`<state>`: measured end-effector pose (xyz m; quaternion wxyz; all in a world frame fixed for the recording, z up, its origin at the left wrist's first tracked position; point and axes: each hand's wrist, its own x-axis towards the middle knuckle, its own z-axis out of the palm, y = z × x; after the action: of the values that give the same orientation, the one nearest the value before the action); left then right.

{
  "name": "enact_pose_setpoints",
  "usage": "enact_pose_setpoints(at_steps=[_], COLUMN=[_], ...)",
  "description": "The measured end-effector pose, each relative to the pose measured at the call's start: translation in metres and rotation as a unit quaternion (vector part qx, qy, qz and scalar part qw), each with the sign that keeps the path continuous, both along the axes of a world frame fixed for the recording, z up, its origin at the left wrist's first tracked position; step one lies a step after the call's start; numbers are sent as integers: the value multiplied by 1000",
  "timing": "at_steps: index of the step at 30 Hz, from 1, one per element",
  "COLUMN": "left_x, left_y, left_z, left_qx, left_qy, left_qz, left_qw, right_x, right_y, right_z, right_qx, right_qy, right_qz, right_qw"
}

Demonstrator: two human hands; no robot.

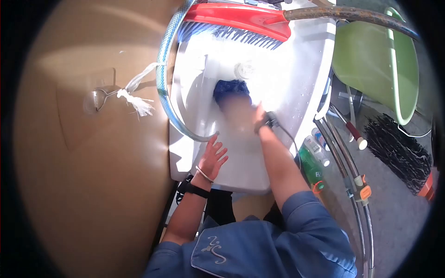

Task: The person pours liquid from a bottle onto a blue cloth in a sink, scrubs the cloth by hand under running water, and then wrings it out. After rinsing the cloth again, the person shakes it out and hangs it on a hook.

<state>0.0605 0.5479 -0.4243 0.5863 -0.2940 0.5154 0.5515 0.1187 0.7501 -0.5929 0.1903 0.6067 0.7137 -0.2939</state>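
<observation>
A dark blue cloth [232,90] lies bunched in the white sink [241,173]. My right hand [260,116] is inside the sink just beside the cloth, its fingers mostly lost in a hazy smear over the middle of the view. From its wrist, which wears a dark band, a thin cord trails. Over the near left part of the sink is my left hand [213,161], fingers spread and holding nothing. Its fingertips are right at the end of a blue braided hose [162,85], which curves down along the sink's left side.
Across the sink's back lies a red broom head [241,19] with blue bristles. A white tie hangs from a wall hook [103,95] at left. To the right are a green dustpan [371,69], a black broom [398,153], metal poles [354,194] and a green bottle [311,169].
</observation>
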Motion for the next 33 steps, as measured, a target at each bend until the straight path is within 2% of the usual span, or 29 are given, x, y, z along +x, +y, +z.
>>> enact_pose_setpoints(at_steps=[1,3,4,5,6,7,8,9,11,12,13,14,15,16,18,19,20,22,24,25,26,27,28,29,33], left_x=[-2,-3,-2,-6,-9,-12,-15,-18,-19,-7,14,44,34,22,50,40,33,23,23,23,22,17,11,6,-7], left_y=[2,16,30,44,48,49,51,55,54,24,8,-7,18,47,8,26,29,19,6,1,0,0,3,5,11], left_z=[-7,-5,-6,-6,-18,-40,-57,-61,-68,-123,-150,-163,-112,-55,-97,-60,-42,-20,-8,-4,1,0,-2,-3,-9], left_qx=[7,14,-15,-42,-39,106,249,251,139,279,277,193,132,57,63,29,28,-92,-101,-108,-103,-106,-99,-91,-103], left_qy=[-23,-51,-72,-93,-93,-127,-157,-156,-195,-353,-353,48,-63,-152,73,-11,-11,-107,-111,-119,-99,-100,-49,1,39], left_qz=[34,66,111,156,157,191,220,221,169,196,198,-8,109,242,112,222,225,180,181,180,200,201,192,182,148], left_qw=[999,996,991,982,982,968,930,929,956,871,872,980,983,957,989,975,974,973,972,970,969,969,975,979,983], right_x=[-8,-23,-5,12,13,11,9,9,2,-2,-4,-7,-13,-18,-18,-14,-6,-5,-21,-19,-9,-14,-21,-29,-81], right_y=[18,36,14,-7,-16,-25,-34,-39,-52,-54,-53,-52,-51,-44,-28,-21,-17,14,16,-5,-29,-34,-39,-28,62], right_z=[-5,54,15,-21,32,91,152,197,251,254,244,222,197,173,119,84,21,-46,-20,-34,-64,-29,12,16,-25], right_qx=[-80,-172,-113,-36,-89,-140,-187,-191,-210,-232,-235,-225,-214,-210,-206,-202,-178,-145,-146,-150,-118,-105,-86,-91,-118], right_qy=[-34,67,241,396,383,366,346,350,302,281,281,249,218,230,247,251,236,189,127,127,94,81,73,72,164], right_qz=[-83,-21,131,278,264,249,232,233,183,181,182,149,116,86,134,213,300,352,135,136,277,361,441,442,309], right_qw=[993,983,955,874,881,886,890,887,912,913,913,930,945,946,937,922,907,905,972,971,949,923,890,889,929])
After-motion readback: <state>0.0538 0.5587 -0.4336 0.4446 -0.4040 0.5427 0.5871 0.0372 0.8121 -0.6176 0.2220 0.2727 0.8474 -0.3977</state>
